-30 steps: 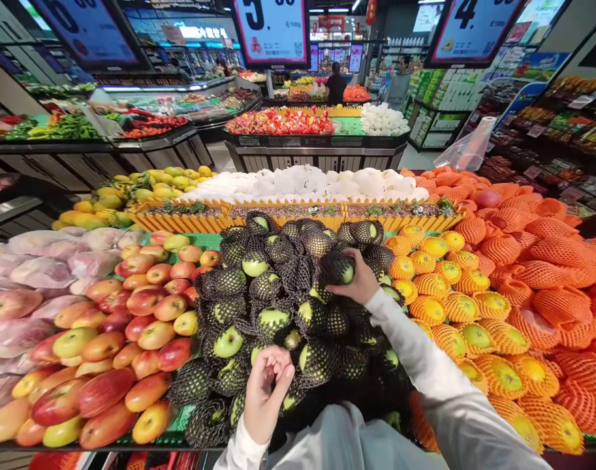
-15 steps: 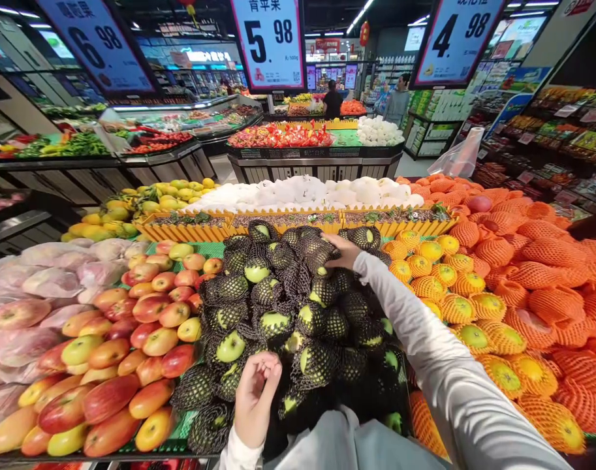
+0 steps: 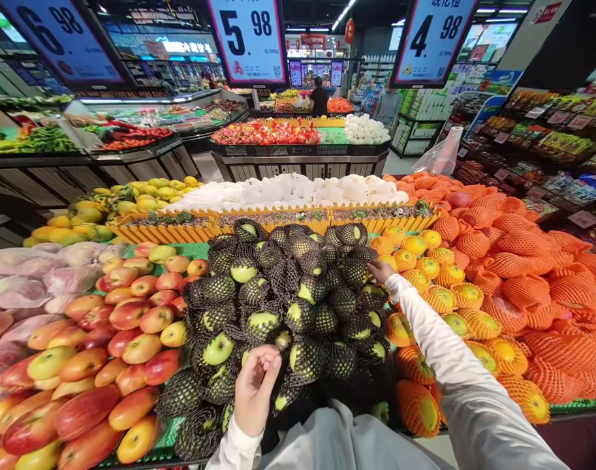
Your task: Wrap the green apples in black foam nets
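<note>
A mound of green apples in black foam nets fills the middle of the stand. My right hand is at the mound's upper right edge, its fingers closed against the side of a netted green apple; its fingertips are partly hidden. Low in front of the pile, my left hand is held with fingers curled and the thumb close to them, nothing visible in it. Just behind that hand lie more netted apples.
Red-yellow apples lie to the left, oranges in orange nets to the right. A yellow planter fence runs behind the mound. Price screens hang overhead. A person stands farther back.
My right hand has moved from the top of the mound to its right edge, nearer me. My left hand stays curled in place. The view has shifted slightly to the right.
</note>
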`<action>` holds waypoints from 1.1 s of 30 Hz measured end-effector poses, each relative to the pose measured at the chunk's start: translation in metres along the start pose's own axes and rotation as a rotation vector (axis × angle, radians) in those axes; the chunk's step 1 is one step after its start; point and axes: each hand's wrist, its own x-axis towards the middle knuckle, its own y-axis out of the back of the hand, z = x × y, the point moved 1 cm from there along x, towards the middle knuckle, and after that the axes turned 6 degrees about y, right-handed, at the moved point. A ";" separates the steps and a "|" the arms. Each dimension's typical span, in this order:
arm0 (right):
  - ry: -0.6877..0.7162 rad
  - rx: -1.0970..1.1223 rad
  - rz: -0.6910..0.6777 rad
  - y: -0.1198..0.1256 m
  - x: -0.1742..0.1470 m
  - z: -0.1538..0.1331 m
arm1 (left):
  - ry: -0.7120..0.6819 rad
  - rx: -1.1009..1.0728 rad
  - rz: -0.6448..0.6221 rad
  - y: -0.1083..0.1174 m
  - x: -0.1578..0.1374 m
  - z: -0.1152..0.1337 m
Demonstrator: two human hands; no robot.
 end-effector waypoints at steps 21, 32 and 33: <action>0.435 -0.124 0.105 0.006 0.106 -0.119 | 0.016 -0.019 0.142 0.022 0.000 -0.007; 0.364 -0.181 0.106 0.035 0.073 -0.057 | 0.002 0.007 0.096 0.022 0.000 -0.015; 0.314 -0.199 0.107 0.034 0.059 -0.046 | -0.002 0.004 0.084 0.020 0.001 -0.015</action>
